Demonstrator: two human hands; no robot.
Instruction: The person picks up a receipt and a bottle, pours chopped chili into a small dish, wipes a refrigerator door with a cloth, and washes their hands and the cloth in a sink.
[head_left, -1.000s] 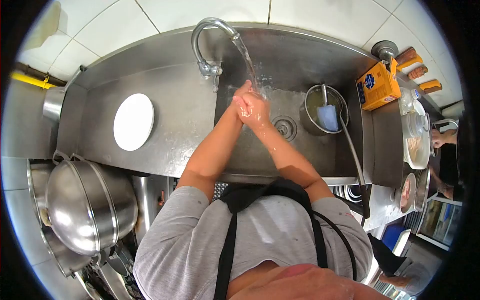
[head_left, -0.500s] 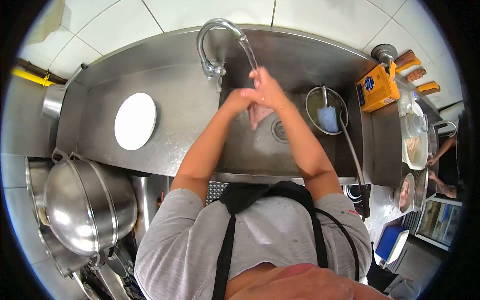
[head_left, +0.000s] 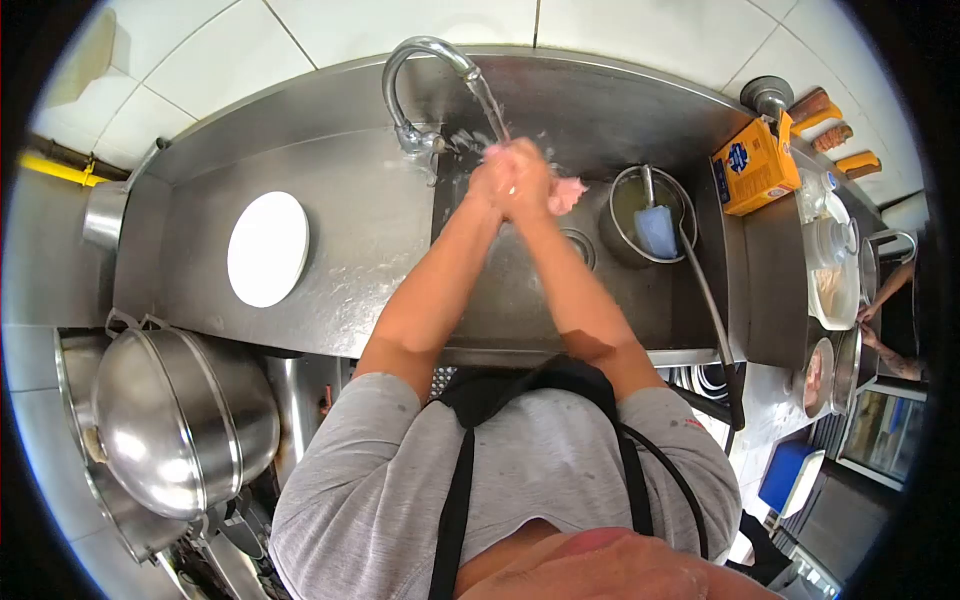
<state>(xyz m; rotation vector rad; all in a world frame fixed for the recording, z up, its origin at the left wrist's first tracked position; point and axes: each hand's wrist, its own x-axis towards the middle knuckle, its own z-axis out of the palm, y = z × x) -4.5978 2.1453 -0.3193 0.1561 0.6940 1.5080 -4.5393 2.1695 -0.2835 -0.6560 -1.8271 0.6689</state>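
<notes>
Water from the curved faucet runs onto my two hands, which are pressed together over the sink basin. My left hand and my right hand are closed around a wet pink cloth. One end of the cloth sticks out to the right of my right hand, and a bit of pink shows above my fingers. Water splashes to the left and right of them. The fingers are slightly blurred by motion. Partly behind my right forearm is the drain.
A pot with liquid, a blue-headed tool and a long handle stands in the basin's right side. Left lies a white plate on the drainboard. An orange carton stands right. Another person's arms show far right.
The pink cloth hung below my hands and is now bunched between them, its end pointing right. My hands have come together, and water splashes more widely.
</notes>
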